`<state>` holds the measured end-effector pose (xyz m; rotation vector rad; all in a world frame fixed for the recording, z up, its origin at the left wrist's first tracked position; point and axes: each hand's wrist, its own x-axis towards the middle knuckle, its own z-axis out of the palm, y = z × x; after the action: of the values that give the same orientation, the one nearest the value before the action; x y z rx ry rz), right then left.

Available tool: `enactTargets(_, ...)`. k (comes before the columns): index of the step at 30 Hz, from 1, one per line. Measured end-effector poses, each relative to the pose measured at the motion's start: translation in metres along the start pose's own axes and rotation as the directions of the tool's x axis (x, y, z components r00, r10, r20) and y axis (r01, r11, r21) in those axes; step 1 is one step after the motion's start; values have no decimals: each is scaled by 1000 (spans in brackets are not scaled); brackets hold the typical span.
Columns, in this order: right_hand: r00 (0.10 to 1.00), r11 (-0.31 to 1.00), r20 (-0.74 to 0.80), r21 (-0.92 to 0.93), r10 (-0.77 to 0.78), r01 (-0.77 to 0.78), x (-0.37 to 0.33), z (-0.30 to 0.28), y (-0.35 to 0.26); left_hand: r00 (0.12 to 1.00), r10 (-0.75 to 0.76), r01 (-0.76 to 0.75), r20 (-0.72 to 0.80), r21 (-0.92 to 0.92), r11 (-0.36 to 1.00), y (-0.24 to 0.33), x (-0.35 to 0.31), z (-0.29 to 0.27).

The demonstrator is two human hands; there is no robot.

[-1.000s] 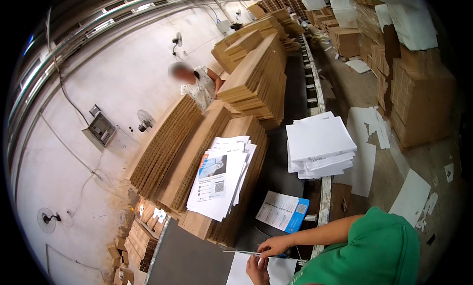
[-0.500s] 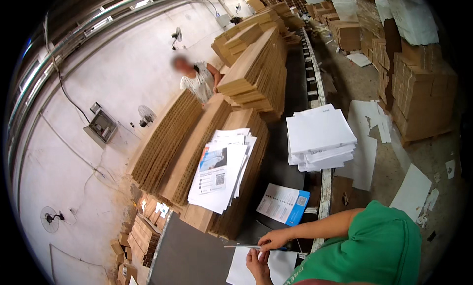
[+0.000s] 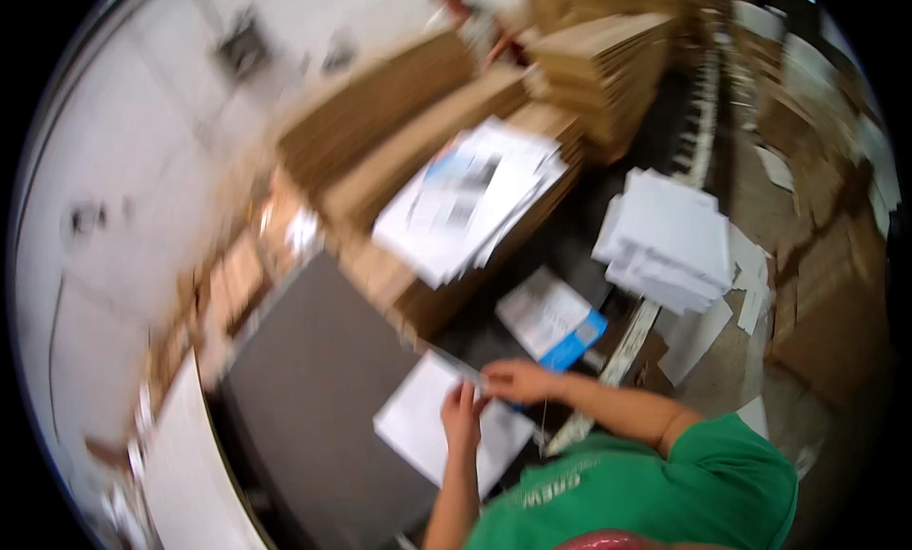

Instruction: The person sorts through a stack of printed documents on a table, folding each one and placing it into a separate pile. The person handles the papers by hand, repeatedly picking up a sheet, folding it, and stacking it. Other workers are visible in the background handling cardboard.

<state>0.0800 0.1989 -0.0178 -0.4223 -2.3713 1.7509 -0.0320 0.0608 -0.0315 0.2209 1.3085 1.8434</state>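
Observation:
My right hand pinches a thin grey strip-like thing; blur hides its exact kind. Just below and to the left, my left hand has its fingertips closed at the same strip, against my right fingers. Beneath both hands lies a white sheet on the dark belt. Beyond my right hand is a flat white and blue printed piece, also on the belt. A bit of blue shows under my right wrist, too blurred to name.
Stacked brown cardboard runs along the left of the belt, with loose printed sheets on top. A pile of white sheets stands at the right by the metal rail. Another person is behind the cardboard.
The view has swung, showing more of the dark belt at left, and is blurred. Both hands stay together at the grey strip above the white sheet.

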Motion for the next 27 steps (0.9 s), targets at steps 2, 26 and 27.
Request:
enactTargets(2, 992, 981, 43, 148, 118, -123, -5, -5, -7, 1000, -12, 11, 19, 51, 999, -3, 0, 7)
enactTargets(26, 999, 907, -26, -420, -46, 31, -7, -1, -18, 981, -72, 103, -179, 170, 980, 5, -7, -19)
enactTargets(27, 996, 874, 60, -477, -73, 92, 0, 4, -8, 984, -43, 55, -172, 69, 996, 12, -14, -15)
